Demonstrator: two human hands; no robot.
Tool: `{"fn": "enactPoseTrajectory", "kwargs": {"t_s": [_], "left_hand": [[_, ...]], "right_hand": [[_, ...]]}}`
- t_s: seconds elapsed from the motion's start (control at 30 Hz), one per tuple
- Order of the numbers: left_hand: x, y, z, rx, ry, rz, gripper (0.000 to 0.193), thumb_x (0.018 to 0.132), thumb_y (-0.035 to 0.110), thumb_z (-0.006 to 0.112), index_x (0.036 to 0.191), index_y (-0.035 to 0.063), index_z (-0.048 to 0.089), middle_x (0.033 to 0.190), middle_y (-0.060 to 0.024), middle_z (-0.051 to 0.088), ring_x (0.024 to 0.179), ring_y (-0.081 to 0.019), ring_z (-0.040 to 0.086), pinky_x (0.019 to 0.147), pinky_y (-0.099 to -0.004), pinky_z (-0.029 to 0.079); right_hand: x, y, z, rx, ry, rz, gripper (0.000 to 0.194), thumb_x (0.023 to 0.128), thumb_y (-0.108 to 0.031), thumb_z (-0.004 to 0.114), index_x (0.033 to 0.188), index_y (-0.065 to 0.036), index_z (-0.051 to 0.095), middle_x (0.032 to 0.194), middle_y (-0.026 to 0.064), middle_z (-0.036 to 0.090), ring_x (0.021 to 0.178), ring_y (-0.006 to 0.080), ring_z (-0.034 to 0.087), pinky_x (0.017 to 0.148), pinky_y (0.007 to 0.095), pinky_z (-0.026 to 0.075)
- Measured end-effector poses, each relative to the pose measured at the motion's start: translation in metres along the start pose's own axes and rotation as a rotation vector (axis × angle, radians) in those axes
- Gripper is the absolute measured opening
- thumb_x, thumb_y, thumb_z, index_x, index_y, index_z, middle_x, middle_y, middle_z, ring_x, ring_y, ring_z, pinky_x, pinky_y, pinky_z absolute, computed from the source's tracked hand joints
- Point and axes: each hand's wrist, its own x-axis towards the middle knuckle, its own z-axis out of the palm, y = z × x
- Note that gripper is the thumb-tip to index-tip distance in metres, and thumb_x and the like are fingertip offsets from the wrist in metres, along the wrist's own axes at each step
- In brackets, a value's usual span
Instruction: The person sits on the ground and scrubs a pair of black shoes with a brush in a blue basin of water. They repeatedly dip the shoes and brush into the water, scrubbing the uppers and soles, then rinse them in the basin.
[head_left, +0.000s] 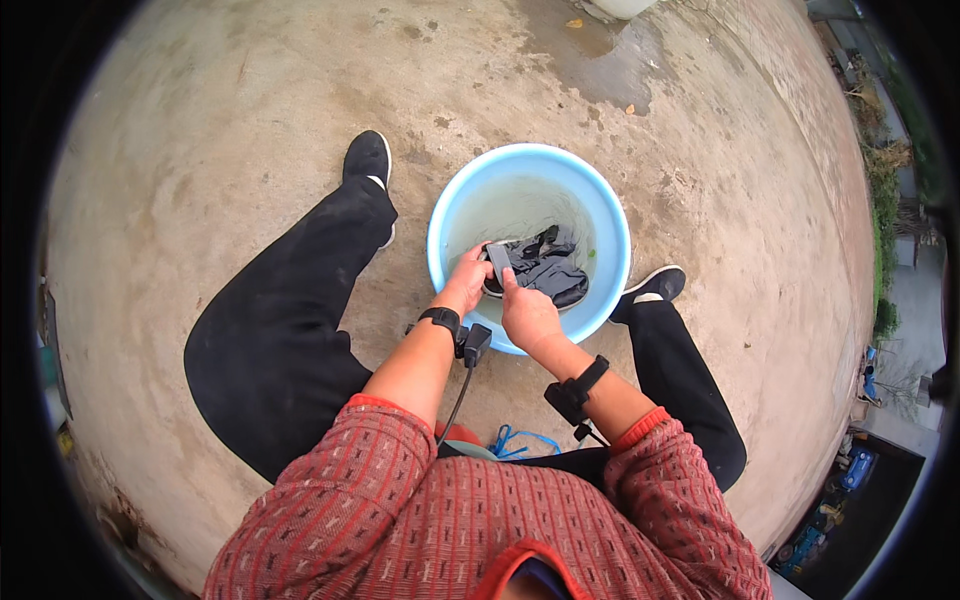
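Note:
Between my feet stands a light blue plastic basin (616, 247), holding cloudy water (499, 202). A wet, crumpled black fabric item (551, 277) with a pale edge lies in it, partly under water; its exact kind is unclear. My left hand (470, 276) reaches over the near left rim and grips the item's left end. My right hand (531, 313) is curled over the near side, its thumb or finger on a small grey flat block (499, 262). The block rests against the fabric, next to my left fingertips. The undersides of both hands are hidden.
Stained concrete floor (300, 97) surrounds the basin, with a wet patch (592, 60) beyond it. A white container (619, 6) shows at the top edge. My black shoes (367, 159) flank the basin. A cable (457, 405) hangs from my left wrist strap; blue cord (517, 442) lies below.

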Motion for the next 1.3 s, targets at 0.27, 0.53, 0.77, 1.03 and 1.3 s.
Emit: {"fn": "enactPoseTrajectory", "kwargs": {"t_s": [0.27, 0.53, 0.77, 1.03, 1.3], "left_hand": [[0.001, -0.001, 0.000, 0.057, 0.002, 0.034, 0.075, 0.063, -0.008, 0.047, 0.137, 0.0020, 0.044, 0.108, -0.0112, 0.060, 0.091, -0.0210, 0.056, 0.075, -0.0278, 0.045], [-0.001, 0.000, 0.002, 0.059, -0.016, 0.028, 0.076, 0.062, -0.010, 0.047, 0.137, 0.0051, 0.047, 0.112, -0.0090, 0.058, 0.087, -0.0169, 0.054, 0.073, -0.0241, 0.044], [-0.002, 0.004, 0.004, 0.199, -0.012, 0.072, 0.077, 0.061, -0.011, 0.045, 0.136, 0.0064, 0.049, 0.113, -0.0082, 0.058, 0.087, -0.0161, 0.055, 0.072, -0.0235, 0.044], [-0.015, 0.010, 0.013, 0.377, -0.015, 0.059, 0.079, 0.058, -0.014, 0.045, 0.133, 0.0086, 0.053, 0.119, -0.0036, 0.059, 0.096, -0.0150, 0.054, 0.081, -0.0219, 0.043], [-0.023, 0.013, 0.014, 0.429, -0.045, 0.119, 0.075, 0.059, -0.019, 0.045, 0.130, 0.0040, 0.053, 0.124, -0.0072, 0.058, 0.109, -0.0164, 0.055, 0.086, -0.0238, 0.043]], "right_hand": [[0.008, -0.001, -0.009, 0.004, 0.163, 0.184, 0.048, 0.090, -0.012, 0.044, 0.137, -0.008, 0.041, 0.091, 0.0199, 0.067, 0.086, 0.0361, 0.066, 0.073, 0.0459, 0.052], [0.015, 0.020, -0.004, -0.040, 0.243, 0.201, 0.048, 0.090, -0.015, 0.045, 0.138, -0.011, 0.042, 0.083, 0.0194, 0.067, 0.079, 0.0365, 0.066, 0.071, 0.0471, 0.052], [0.008, 0.012, -0.003, 0.051, 0.208, 0.234, 0.048, 0.091, -0.014, 0.041, 0.139, -0.007, 0.039, 0.091, 0.0226, 0.067, 0.086, 0.0379, 0.066, 0.076, 0.0466, 0.052], [0.009, 0.047, -0.022, -0.074, 0.342, 0.348, 0.045, 0.090, -0.014, 0.043, 0.134, -0.010, 0.046, 0.084, 0.0182, 0.067, 0.078, 0.0362, 0.066, 0.070, 0.0484, 0.052], [-0.025, 0.009, 0.008, 0.099, 0.186, 0.116, 0.048, 0.091, -0.013, 0.040, 0.139, -0.007, 0.039, 0.089, 0.0219, 0.067, 0.085, 0.0375, 0.065, 0.075, 0.0469, 0.051]]}}
